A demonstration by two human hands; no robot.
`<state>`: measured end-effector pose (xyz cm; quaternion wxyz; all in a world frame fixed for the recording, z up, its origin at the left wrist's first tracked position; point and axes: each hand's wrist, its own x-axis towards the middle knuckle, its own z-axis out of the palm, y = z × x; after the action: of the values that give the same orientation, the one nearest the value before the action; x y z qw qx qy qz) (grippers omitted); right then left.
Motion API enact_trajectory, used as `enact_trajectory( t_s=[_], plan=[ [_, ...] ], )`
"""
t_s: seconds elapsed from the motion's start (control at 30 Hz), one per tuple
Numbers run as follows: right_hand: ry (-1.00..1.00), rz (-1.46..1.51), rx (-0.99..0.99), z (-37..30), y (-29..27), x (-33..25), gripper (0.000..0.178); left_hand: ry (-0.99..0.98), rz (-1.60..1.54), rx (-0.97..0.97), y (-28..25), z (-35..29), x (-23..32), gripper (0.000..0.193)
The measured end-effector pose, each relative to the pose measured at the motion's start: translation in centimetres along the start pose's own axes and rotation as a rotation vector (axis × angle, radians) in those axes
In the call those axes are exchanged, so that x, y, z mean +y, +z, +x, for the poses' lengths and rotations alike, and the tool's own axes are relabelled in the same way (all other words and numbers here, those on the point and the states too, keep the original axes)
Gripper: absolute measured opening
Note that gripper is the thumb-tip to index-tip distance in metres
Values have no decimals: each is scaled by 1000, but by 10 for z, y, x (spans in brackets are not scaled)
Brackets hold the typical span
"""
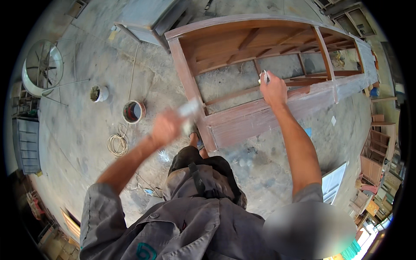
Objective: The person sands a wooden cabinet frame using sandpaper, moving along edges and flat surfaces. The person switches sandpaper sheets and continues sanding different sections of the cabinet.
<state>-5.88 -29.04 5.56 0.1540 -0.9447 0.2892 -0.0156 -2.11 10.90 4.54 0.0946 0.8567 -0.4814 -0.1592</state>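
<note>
A long wooden frame (pixel 268 115) stands before me, reddish brown with chalky whitish patches and open between its bars. My left hand (pixel 167 126), smeared by motion, is closed on a flat whitish tool (pixel 188 108) at the frame's near left corner; its exact kind is too blurred to tell. Over the near long rail, my right hand (pixel 274 91) is closed around a small tool with a pale, shiny end (pixel 265 77). The fingers hide most of that tool.
Left on the concrete floor are a bucket of dark reddish liquid (pixel 134 112), a smaller white bucket (pixel 99 93), a coiled cord (pixel 117 144) and a large round fan (pixel 42 68). A grey cabinet (pixel 145 19) stands behind. Wooden furniture (pixel 375 151) lines the right side.
</note>
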Motion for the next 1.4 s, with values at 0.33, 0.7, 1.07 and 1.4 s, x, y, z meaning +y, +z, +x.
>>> enact_trajectory(
  t_s=[0.33, 0.7, 1.07, 1.4],
  plan=[
    [14, 5, -34, 0, 1, 1, 34, 128, -41, 292, 21, -12, 24, 66],
    [15, 17, -10, 2, 4, 2, 35, 80, 0, 222, -1, -16, 51, 72],
    [55, 3, -25, 3, -3, -1, 31, 145, -90, 206, 0, 1, 95, 60],
    [83, 59, -73, 5, -4, -2, 33, 303, -65, 146, -16, 40, 87, 60]
  ],
)
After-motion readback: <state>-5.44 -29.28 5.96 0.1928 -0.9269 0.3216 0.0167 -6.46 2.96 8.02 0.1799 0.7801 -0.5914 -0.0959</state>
